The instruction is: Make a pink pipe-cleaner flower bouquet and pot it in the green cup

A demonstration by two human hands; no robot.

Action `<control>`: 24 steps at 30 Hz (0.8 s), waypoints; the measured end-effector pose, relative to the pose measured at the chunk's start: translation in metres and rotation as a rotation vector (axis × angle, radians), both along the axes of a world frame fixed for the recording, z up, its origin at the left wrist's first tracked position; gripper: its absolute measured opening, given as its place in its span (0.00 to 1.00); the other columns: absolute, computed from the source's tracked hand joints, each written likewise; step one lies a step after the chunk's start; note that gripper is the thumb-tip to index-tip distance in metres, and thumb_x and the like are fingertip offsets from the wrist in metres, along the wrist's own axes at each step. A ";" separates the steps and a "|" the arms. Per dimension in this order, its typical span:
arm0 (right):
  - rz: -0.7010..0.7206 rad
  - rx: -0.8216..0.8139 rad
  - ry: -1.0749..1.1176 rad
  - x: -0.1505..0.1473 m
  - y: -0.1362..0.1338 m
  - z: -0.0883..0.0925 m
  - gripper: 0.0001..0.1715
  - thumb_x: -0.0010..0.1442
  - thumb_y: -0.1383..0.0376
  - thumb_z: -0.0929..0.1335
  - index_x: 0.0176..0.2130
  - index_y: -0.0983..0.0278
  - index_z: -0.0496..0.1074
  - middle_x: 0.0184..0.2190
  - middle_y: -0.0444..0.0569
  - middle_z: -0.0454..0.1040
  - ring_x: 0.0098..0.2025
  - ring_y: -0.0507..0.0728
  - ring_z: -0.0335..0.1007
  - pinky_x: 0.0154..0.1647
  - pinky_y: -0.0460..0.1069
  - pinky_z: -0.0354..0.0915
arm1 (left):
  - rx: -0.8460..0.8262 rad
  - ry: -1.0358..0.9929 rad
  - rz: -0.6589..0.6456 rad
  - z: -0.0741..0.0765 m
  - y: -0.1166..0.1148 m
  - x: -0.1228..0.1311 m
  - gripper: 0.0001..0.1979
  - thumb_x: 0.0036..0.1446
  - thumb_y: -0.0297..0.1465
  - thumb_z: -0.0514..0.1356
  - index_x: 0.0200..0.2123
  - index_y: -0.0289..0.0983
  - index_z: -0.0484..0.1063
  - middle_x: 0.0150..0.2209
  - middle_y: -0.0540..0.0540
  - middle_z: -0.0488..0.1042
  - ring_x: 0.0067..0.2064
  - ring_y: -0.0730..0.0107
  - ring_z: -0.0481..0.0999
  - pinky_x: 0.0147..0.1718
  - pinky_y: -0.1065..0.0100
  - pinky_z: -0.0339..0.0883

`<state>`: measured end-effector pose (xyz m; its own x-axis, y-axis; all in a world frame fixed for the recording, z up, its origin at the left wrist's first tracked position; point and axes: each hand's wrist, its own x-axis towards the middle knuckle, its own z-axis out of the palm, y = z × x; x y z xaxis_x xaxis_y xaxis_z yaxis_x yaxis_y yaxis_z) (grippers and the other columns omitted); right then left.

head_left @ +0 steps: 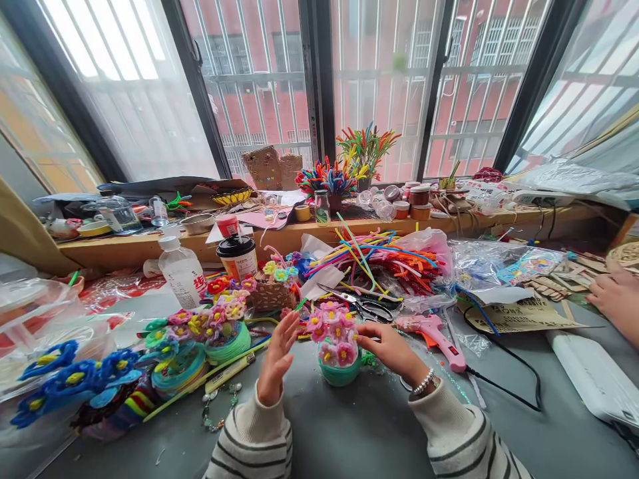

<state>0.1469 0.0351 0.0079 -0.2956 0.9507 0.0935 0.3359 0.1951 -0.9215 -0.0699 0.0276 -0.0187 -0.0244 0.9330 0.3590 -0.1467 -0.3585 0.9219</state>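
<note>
A small teal pot (pixel 339 374) with pink pipe-cleaner flowers (pixel 333 326) stands upright on the grey table in front of me. My left hand (pixel 278 356) is held up just left of it, fingers stretched and apart, with nothing in it. From the right side, my right hand (pixel 394 351) reaches to the bouquet, its thumb and forefinger at the edge of a pink flower; the other fingers curl beneath. Behind the pot lie black-handled scissors (pixel 362 305). A pink glue gun (pixel 436 338) rests to the right of my right hand.
Finished flower pots (pixel 227 342) and blue flowers (pixel 74 378) crowd the left, beside a utility knife (pixel 229 372) and a beaded bracelet (pixel 219 409). Loose pipe cleaners (pixel 379 263) pile up behind. A pump bottle (pixel 180 269) and lidded cup (pixel 237 256) stand back left. Another person's hand (pixel 616 299) is at far right.
</note>
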 end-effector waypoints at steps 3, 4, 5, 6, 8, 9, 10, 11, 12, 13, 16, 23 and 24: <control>-0.021 0.001 0.016 -0.001 0.000 -0.001 0.13 0.49 0.61 0.63 0.33 0.66 0.70 0.33 0.50 0.72 0.37 0.57 0.67 0.38 0.50 0.62 | -0.064 -0.065 -0.040 0.016 0.025 -0.002 0.28 0.38 0.40 0.56 0.45 0.38 0.61 0.50 0.39 0.62 0.52 0.52 0.57 0.47 0.57 0.53; -0.026 0.002 0.021 -0.002 0.000 -0.001 0.13 0.49 0.61 0.63 0.33 0.66 0.70 0.33 0.51 0.72 0.37 0.57 0.67 0.38 0.50 0.62 | -0.069 -0.054 -0.036 0.021 0.032 0.002 0.27 0.40 0.40 0.55 0.45 0.37 0.61 0.50 0.39 0.63 0.52 0.53 0.59 0.47 0.57 0.53; -0.029 0.002 0.026 -0.002 0.000 0.000 0.13 0.49 0.61 0.63 0.33 0.66 0.70 0.33 0.51 0.72 0.37 0.57 0.67 0.38 0.50 0.62 | -0.066 -0.034 -0.044 0.024 0.037 0.007 0.25 0.41 0.40 0.54 0.45 0.37 0.63 0.49 0.40 0.64 0.51 0.53 0.60 0.48 0.57 0.52; -0.030 0.002 0.032 -0.003 0.000 0.000 0.13 0.49 0.61 0.63 0.32 0.66 0.70 0.33 0.50 0.72 0.36 0.57 0.67 0.38 0.50 0.62 | -0.067 -0.034 -0.088 0.027 0.040 0.013 0.24 0.43 0.41 0.53 0.43 0.36 0.64 0.47 0.40 0.66 0.50 0.54 0.61 0.48 0.57 0.52; -0.025 -0.002 0.043 -0.004 0.000 0.001 0.14 0.49 0.59 0.63 0.33 0.65 0.71 0.32 0.50 0.73 0.36 0.57 0.67 0.37 0.50 0.62 | -0.069 -0.083 -0.230 0.030 0.039 0.025 0.23 0.45 0.43 0.49 0.41 0.36 0.67 0.44 0.41 0.69 0.49 0.55 0.63 0.48 0.57 0.52; -0.018 -0.004 0.048 -0.005 0.000 0.001 0.15 0.49 0.59 0.63 0.33 0.65 0.71 0.32 0.50 0.73 0.36 0.58 0.67 0.37 0.51 0.62 | -0.067 -0.122 -0.287 0.031 0.036 0.029 0.23 0.46 0.43 0.48 0.41 0.37 0.67 0.44 0.42 0.69 0.49 0.56 0.62 0.49 0.57 0.52; -0.008 -0.004 0.054 -0.006 0.000 0.001 0.16 0.50 0.58 0.63 0.33 0.65 0.71 0.32 0.49 0.73 0.36 0.58 0.67 0.37 0.51 0.62 | -0.062 -0.140 -0.308 0.031 0.033 0.033 0.23 0.46 0.43 0.47 0.42 0.38 0.67 0.45 0.44 0.69 0.50 0.57 0.62 0.49 0.58 0.53; 0.003 -0.005 0.061 -0.007 -0.001 0.000 0.16 0.50 0.57 0.62 0.33 0.65 0.71 0.31 0.49 0.73 0.36 0.58 0.67 0.36 0.50 0.62 | -0.062 -0.160 -0.310 0.031 0.029 0.036 0.23 0.47 0.42 0.46 0.42 0.38 0.67 0.46 0.45 0.68 0.50 0.58 0.61 0.49 0.59 0.53; 0.013 -0.006 0.068 -0.008 -0.001 0.000 0.17 0.50 0.57 0.62 0.33 0.65 0.71 0.32 0.49 0.73 0.36 0.58 0.67 0.36 0.50 0.62 | -0.063 -0.182 -0.296 0.030 0.026 0.037 0.23 0.47 0.42 0.46 0.42 0.38 0.67 0.46 0.45 0.67 0.51 0.58 0.61 0.49 0.59 0.54; 0.021 -0.006 0.075 -0.009 -0.001 -0.001 0.18 0.50 0.56 0.62 0.33 0.65 0.71 0.32 0.50 0.73 0.36 0.58 0.67 0.36 0.50 0.62 | -0.065 -0.195 -0.276 0.029 0.024 0.038 0.23 0.46 0.42 0.46 0.42 0.38 0.67 0.47 0.45 0.67 0.51 0.57 0.61 0.49 0.58 0.54; 0.006 -0.009 0.111 -0.011 -0.001 -0.003 0.20 0.50 0.54 0.62 0.36 0.65 0.71 0.36 0.51 0.72 0.39 0.58 0.66 0.40 0.51 0.61 | -0.082 -0.231 -0.246 0.024 0.023 0.039 0.24 0.47 0.43 0.46 0.42 0.36 0.66 0.47 0.44 0.67 0.52 0.56 0.59 0.50 0.57 0.52; -0.221 -0.017 0.683 -0.027 -0.001 0.001 0.27 0.55 0.50 0.55 0.44 0.64 0.65 0.47 0.51 0.65 0.50 0.57 0.58 0.52 0.52 0.53 | -0.121 -0.464 -0.225 0.019 0.034 0.046 0.22 0.46 0.44 0.49 0.41 0.38 0.67 0.46 0.43 0.67 0.50 0.57 0.61 0.48 0.55 0.54; -0.206 -0.003 0.729 -0.031 -0.001 0.003 0.28 0.54 0.49 0.55 0.46 0.63 0.64 0.49 0.50 0.63 0.51 0.56 0.56 0.53 0.52 0.51 | -0.119 -0.467 -0.197 0.020 0.033 0.050 0.22 0.47 0.44 0.48 0.40 0.37 0.67 0.45 0.43 0.68 0.50 0.58 0.62 0.48 0.56 0.54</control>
